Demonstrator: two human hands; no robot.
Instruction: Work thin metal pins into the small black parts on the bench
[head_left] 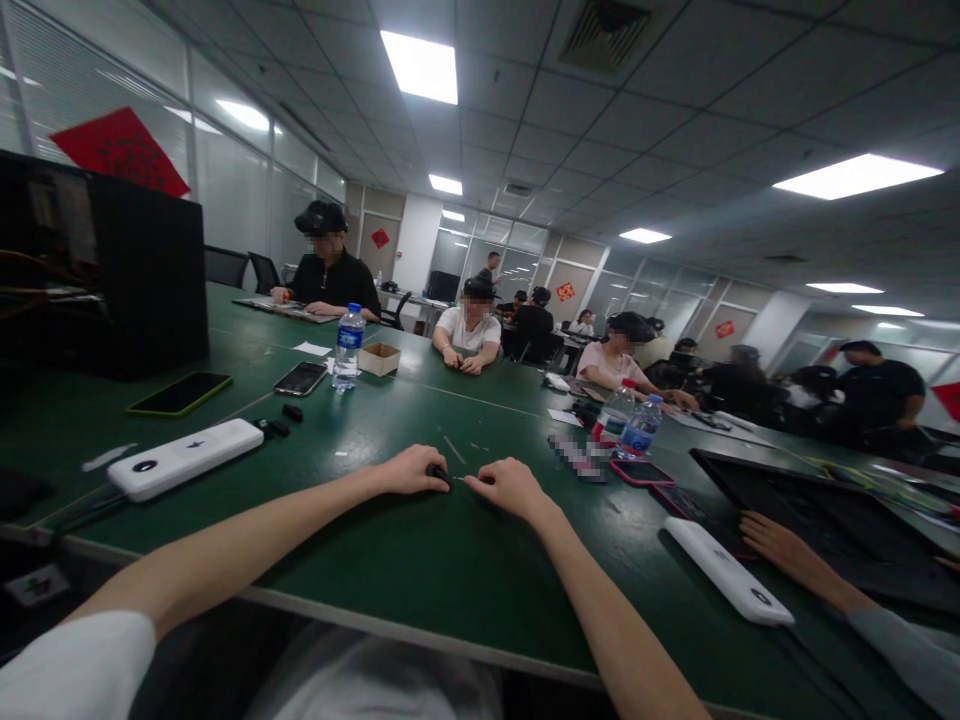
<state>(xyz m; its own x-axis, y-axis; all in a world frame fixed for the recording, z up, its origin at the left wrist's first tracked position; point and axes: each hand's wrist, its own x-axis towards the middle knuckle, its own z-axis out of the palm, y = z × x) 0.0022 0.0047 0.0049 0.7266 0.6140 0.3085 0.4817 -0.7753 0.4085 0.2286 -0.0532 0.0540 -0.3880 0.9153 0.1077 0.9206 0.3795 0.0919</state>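
Observation:
Both my arms reach forward over a green table [420, 560]. My left hand [411, 470] is closed on a small black part [438, 473] that rests on the tabletop. My right hand [508, 487] is closed in a pinch just right of it, fingertips pointing at the black part; a thin pin or wire seems to sit between them, too small to name. The two hands nearly touch.
A white power bank [185, 457], two phones [180, 393] [300, 378], a water bottle [347, 347] and a cardboard box [379, 358] lie to the left. Another white power bank [727, 571], bottles [639, 428] and a neighbour's hand [772, 543] are at the right. Several people sit around the table. A black computer case [105, 270] stands far left.

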